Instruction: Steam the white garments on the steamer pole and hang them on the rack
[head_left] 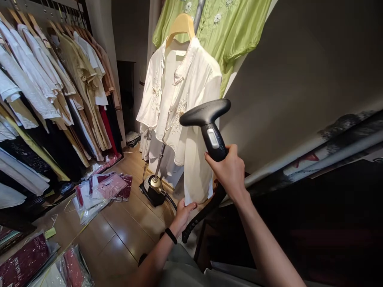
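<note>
A white embroidered blouse (206,79) hangs on a wooden hanger (182,26), its front partly open. My left hand (182,217), with a black band at the wrist, pinches the cuff of the sleeve nearer me and holds it out low. In my right hand (231,171) is the black handle of a garment steamer head (206,111), fingers wrapped round it below a light-coloured button. The steamer head is in front of that sleeve; whether it touches the cloth I cannot tell. Beyond the blouse stands the steamer base (154,187) with its pole and a black hose.
A green blouse (239,32) hangs behind the white one. Along the left runs a rack of clothes (60,75). Several plastic-wrapped garments (103,189) lie on the tiled floor (119,243), with more packets (26,259) at lower left. Rolled fabric (314,159) is at right.
</note>
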Demonstrator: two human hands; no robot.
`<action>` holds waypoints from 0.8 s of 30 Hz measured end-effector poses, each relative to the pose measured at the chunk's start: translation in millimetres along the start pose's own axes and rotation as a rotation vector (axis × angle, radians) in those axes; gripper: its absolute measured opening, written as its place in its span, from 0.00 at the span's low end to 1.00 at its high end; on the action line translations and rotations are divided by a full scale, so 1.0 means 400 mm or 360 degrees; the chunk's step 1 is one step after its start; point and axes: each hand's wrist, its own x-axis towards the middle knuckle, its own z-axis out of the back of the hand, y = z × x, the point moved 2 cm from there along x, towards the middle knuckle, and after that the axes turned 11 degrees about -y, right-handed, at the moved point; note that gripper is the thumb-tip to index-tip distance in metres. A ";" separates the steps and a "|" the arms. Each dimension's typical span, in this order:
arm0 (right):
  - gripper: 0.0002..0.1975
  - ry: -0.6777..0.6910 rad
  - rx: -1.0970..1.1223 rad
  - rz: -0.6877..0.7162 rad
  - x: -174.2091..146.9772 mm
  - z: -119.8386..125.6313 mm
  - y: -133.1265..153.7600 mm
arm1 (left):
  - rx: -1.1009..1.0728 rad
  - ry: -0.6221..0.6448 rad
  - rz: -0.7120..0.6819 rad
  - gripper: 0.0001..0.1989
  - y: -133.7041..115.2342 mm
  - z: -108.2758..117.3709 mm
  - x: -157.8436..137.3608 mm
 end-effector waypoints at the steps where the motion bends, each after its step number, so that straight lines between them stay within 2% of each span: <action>1: 0.24 -0.0007 0.0059 -0.0022 0.005 0.002 -0.006 | -0.0037 0.0031 -0.0024 0.21 -0.011 -0.005 0.011; 5: 0.27 0.0095 0.0434 -0.0247 -0.006 -0.022 -0.068 | -0.0205 0.0129 0.0005 0.24 -0.095 -0.043 0.085; 7: 0.29 0.0158 0.0682 -0.0388 -0.018 -0.047 -0.108 | -0.0157 0.0166 -0.0052 0.26 -0.148 -0.068 0.117; 10: 0.32 0.0282 0.1086 -0.0575 -0.028 -0.088 -0.157 | 0.0021 0.0287 -0.0207 0.23 -0.205 -0.096 0.133; 14: 0.34 0.0326 0.1480 -0.0808 -0.028 -0.131 -0.195 | 0.0173 0.0437 -0.0099 0.19 -0.215 -0.089 0.114; 17: 0.29 0.0297 0.1553 -0.0915 -0.026 -0.160 -0.210 | 0.0221 0.0548 0.0018 0.22 -0.212 -0.074 0.099; 20: 0.25 0.0313 0.1588 -0.1018 -0.026 -0.187 -0.223 | 0.0238 0.0663 0.0041 0.23 -0.225 -0.082 0.096; 22: 0.25 0.0351 0.1628 -0.1058 -0.028 -0.199 -0.227 | 0.0208 0.0674 0.0024 0.21 -0.240 -0.097 0.100; 24: 0.23 0.0435 0.1669 -0.1017 -0.028 -0.207 -0.225 | 0.0179 0.0568 -0.0035 0.20 -0.254 -0.111 0.108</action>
